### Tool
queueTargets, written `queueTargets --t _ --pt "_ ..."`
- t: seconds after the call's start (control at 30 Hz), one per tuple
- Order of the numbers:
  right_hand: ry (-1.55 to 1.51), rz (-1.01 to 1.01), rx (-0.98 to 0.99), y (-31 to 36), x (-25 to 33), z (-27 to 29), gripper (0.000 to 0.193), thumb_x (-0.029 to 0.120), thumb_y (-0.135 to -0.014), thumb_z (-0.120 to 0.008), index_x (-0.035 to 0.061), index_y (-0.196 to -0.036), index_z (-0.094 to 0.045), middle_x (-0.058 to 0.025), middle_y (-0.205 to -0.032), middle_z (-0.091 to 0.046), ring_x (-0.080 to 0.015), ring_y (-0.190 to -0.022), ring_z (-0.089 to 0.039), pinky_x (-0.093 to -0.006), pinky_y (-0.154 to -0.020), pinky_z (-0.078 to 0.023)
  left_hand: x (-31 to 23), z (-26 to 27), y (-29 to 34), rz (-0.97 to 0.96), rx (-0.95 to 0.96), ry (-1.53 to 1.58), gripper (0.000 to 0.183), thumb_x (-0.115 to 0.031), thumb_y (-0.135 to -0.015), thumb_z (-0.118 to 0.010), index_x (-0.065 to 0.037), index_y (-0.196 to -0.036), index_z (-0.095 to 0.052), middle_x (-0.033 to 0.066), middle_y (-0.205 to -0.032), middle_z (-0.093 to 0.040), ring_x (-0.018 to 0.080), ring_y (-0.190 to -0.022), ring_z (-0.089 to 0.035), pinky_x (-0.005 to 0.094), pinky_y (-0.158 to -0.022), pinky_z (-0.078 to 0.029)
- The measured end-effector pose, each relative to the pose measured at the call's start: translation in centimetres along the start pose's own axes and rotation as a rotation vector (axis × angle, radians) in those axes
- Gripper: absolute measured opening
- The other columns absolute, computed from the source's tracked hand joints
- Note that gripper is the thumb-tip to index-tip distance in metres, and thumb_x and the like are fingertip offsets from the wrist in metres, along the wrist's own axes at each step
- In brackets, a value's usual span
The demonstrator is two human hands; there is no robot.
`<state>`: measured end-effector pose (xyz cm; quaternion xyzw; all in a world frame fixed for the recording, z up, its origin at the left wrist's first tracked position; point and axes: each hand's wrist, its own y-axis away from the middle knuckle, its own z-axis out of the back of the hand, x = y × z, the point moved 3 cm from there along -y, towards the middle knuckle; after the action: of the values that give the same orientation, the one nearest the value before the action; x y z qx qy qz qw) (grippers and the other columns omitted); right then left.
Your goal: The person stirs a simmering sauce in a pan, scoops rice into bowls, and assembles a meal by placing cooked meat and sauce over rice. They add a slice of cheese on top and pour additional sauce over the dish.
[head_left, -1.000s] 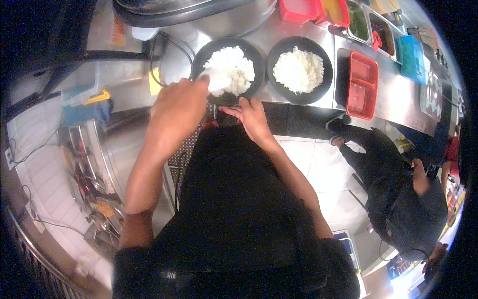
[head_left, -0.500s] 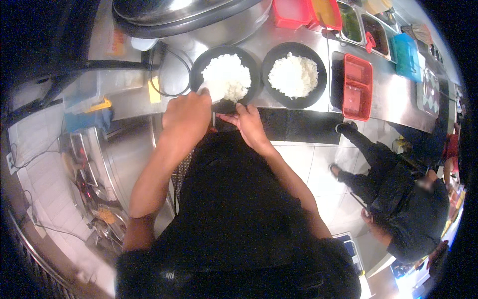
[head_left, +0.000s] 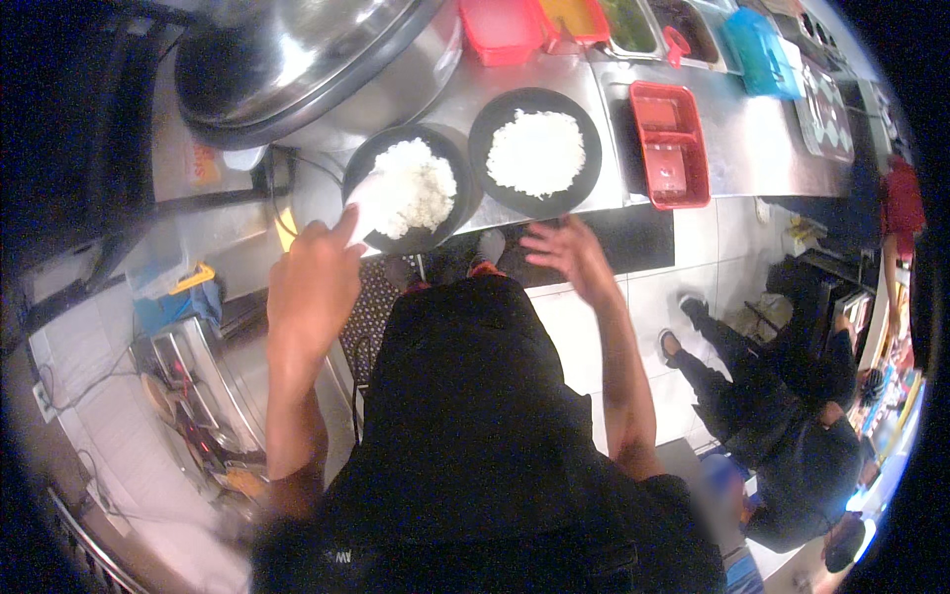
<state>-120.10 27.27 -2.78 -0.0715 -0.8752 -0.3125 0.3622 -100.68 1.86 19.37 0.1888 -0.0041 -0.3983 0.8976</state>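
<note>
My left hand (head_left: 319, 282) grips a white rice paddle (head_left: 369, 203), whose blade rests against the rice (head_left: 421, 193) in the left black bowl (head_left: 463, 183). Off to the right, a second black bowl (head_left: 479, 148) holds another mound of white rice (head_left: 537, 153), spread fairly flat. My right hand (head_left: 576, 259) is open with fingers apart, just below the front rim of that second bowl, and nothing is in it. Both bowls stand on a steel counter by its front edge.
A large steel rice cooker (head_left: 297, 59) stands at the back left. Along the back are red tubs (head_left: 503, 35) and steel pans of food. A red divided tray (head_left: 671, 148) lies on the right of the counter. Another person (head_left: 792, 426) in dark clothes is at the right.
My right hand has left the left bowl's front edge and moved right, fingers spreading. My left hand keeps the paddle at the left bowl's rice. The whole view has shifted and turned slightly.
</note>
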Motion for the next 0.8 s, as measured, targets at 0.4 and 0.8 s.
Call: queueTargets --t 0.4,0.8 --pt "0.764 0.439 0.038 -5.1 1.6 3.7 0.045 0.011 -0.103 -0.037 -0.0036 -0.145 -0.032 -0.0222 -0.138 -0.050 -0.0337 -0.111 -0.065 -0.0457 -0.091 -0.059 -14.9 -3.6 -9.3 -0.420 0.141 -0.107 0.019 -0.008 -0.087 -0.057 -0.001 -0.089 -0.075 0.0227 -0.087 -0.072 0.0378 -0.085 -0.073 0.0479 -0.078 -0.058" --pt "0.482 0.362 -0.127 -4.9 0.1 2.1 0.044 0.004 -0.102 -0.031 -0.0043 -0.146 -0.028 -0.0232 -0.138 -0.049 -0.0373 -0.115 -0.062 -0.0479 -0.093 -0.059 -16.0 -4.4 -10.6 -0.438 0.083 -0.098 0.019 -0.008 -0.087 -0.057 0.001 -0.092 -0.072 0.0247 -0.089 -0.072 0.0371 -0.086 -0.073 0.0468 -0.076 -0.058"
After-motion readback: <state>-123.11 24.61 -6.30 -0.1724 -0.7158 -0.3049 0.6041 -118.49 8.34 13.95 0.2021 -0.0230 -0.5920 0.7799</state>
